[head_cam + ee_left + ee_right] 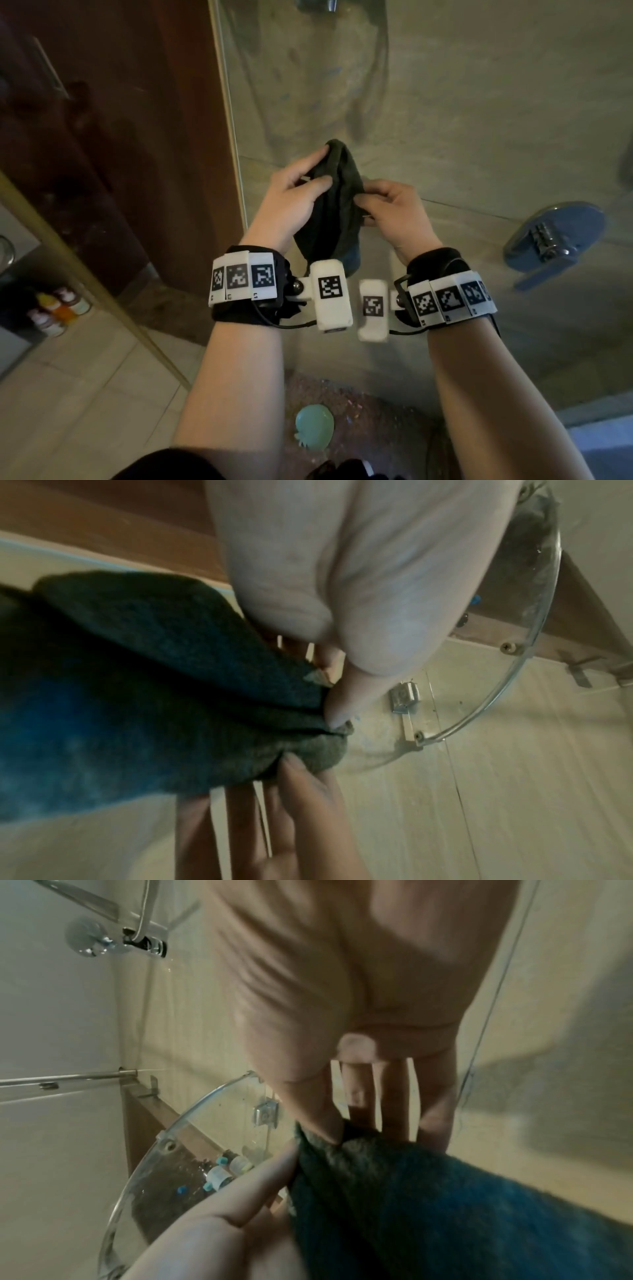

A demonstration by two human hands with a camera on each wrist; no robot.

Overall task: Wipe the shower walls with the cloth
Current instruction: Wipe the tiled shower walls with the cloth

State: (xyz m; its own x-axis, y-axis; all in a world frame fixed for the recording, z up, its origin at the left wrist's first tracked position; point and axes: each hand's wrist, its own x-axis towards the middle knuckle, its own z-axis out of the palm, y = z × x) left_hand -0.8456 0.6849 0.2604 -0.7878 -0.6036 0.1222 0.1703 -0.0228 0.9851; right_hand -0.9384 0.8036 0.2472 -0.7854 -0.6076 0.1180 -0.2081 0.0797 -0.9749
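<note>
At far left, bottles (58,310) stand on a low shelf beside the brown door (113,137). The left hand (287,202) grasps the dark cloth (334,209) by its upper left edge, thumb pinching the fabric. The cloth hangs bunched between both hands, before the shower wall (479,113). The right hand (394,214) pinches its right edge. The chrome tap (551,240) sits on the wall at right.

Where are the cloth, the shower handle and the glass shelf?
cloth (337,202), head view, middle of the fabric
shower handle (537,272), head view, on the lever
glass shelf (178,1153), right wrist view, near its curved rim
</note>
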